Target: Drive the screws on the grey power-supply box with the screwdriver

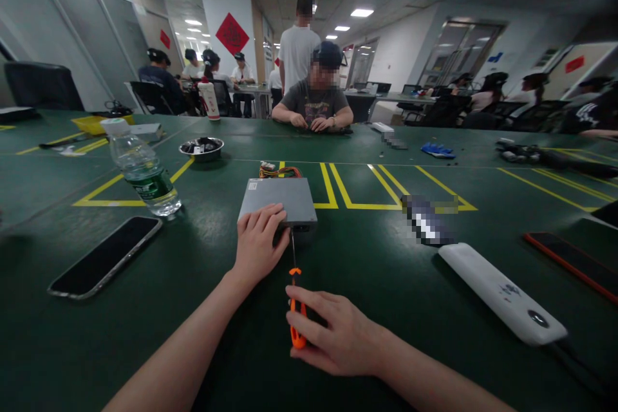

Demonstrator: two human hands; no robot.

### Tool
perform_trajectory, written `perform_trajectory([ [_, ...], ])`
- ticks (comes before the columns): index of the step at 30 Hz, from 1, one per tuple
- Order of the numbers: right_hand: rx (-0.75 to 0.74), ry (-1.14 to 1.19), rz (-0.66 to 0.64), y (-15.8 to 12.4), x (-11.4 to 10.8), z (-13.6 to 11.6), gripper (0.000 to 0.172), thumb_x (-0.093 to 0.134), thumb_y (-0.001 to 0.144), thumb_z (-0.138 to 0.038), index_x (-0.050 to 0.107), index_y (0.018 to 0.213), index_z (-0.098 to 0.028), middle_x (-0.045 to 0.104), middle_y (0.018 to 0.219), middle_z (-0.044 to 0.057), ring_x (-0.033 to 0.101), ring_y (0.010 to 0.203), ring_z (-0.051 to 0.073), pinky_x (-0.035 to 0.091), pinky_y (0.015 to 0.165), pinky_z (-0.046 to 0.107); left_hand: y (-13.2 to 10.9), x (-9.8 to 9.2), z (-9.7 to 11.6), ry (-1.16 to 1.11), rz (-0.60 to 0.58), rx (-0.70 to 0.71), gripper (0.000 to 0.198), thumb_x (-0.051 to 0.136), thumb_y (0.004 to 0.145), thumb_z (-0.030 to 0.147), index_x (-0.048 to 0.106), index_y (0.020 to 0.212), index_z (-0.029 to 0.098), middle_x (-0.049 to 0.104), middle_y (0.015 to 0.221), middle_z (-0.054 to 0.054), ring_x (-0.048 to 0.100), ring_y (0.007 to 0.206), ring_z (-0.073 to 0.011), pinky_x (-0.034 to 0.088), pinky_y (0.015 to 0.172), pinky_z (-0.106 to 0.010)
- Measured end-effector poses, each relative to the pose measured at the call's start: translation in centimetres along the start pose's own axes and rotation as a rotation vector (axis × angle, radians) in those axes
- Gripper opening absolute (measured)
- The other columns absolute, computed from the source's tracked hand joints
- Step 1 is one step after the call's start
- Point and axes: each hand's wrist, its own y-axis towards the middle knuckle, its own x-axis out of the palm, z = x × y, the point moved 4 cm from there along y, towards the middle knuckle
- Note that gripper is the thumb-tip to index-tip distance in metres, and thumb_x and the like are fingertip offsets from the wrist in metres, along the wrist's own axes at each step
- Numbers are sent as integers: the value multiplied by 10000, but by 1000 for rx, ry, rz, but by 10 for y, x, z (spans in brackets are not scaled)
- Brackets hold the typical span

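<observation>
A grey metal computer power supply [277,196] lies flat on the green table, its bundle of coloured cables [284,172] at the far side. My left hand [261,238] rests on its near left corner, fingers over the top and thumb along the near side. In my right hand [333,328] is an orange-handled screwdriver [297,328], gripped by the fingers around the handle. The screwdriver's thin shaft points away from me, up to the near side of the power supply. Its tip is too small to make out, and so is any screw there.
Left of me stand a water bottle [147,174], a phone [106,257] and a metal bowl [201,148] of dark small parts. To the right lie a white power bank-like device [502,293] and an orange-edged phone [574,264]. Across the table [386,283] sits a person [313,93].
</observation>
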Motion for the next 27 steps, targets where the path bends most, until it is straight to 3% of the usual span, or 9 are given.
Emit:
perform_trajectory([
  [2, -9, -44, 0, 1, -2, -1, 274, 499, 901, -327, 498, 1107, -145, 581, 1133, 188, 618, 970, 194, 518, 787, 289, 0, 0, 0, 3, -2, -2, 239, 526, 831, 244, 526, 1070, 245, 598, 1193, -42, 513, 1119, -232, 314, 901, -417],
  [7, -12, -27, 183, -5, -6, 2, 254, 524, 896, -311, 473, 1050, -116, 600, 1093, 205, 625, 941, 181, 521, 771, 272, 0, 1, -1, -6, -7, -2, 239, 525, 833, 251, 526, 1072, 243, 594, 1202, -42, 506, 1131, -226, 317, 902, -409],
  [12, -1, 5, 101, -4, -2, 1, 316, 425, 935, -341, 455, 1114, -83, 585, 1128, 222, 575, 1072, 221, 525, 804, 303, 0, -1, 0, -1, -13, -9, 232, 516, 840, 258, 525, 1072, 240, 589, 1207, -40, 505, 1134, -219, 314, 914, -404],
  [15, -22, -50, 51, -1, -3, -2, 303, 403, 943, -312, 483, 1141, -96, 599, 1112, 212, 595, 1036, 222, 534, 779, 316, 1, -2, 1, -3, -17, -10, 234, 521, 837, 252, 528, 1071, 241, 593, 1201, -40, 503, 1134, -219, 317, 919, -405],
  [21, 6, -23, 180, -6, -5, 3, 320, 506, 899, -333, 434, 1116, -108, 582, 1141, 223, 596, 1028, 213, 525, 792, 316, 0, -1, 0, -15, -13, -11, 235, 519, 839, 251, 532, 1074, 242, 595, 1200, -49, 504, 1130, -229, 318, 913, -413],
  [27, 0, -52, -35, -2, 1, 0, 350, 460, 913, -334, 455, 1194, -125, 524, 1211, 247, 557, 1095, 253, 523, 801, 343, 0, -1, 0, -9, -16, -18, 231, 523, 835, 253, 537, 1065, 245, 591, 1207, -42, 497, 1141, -228, 318, 916, -411],
])
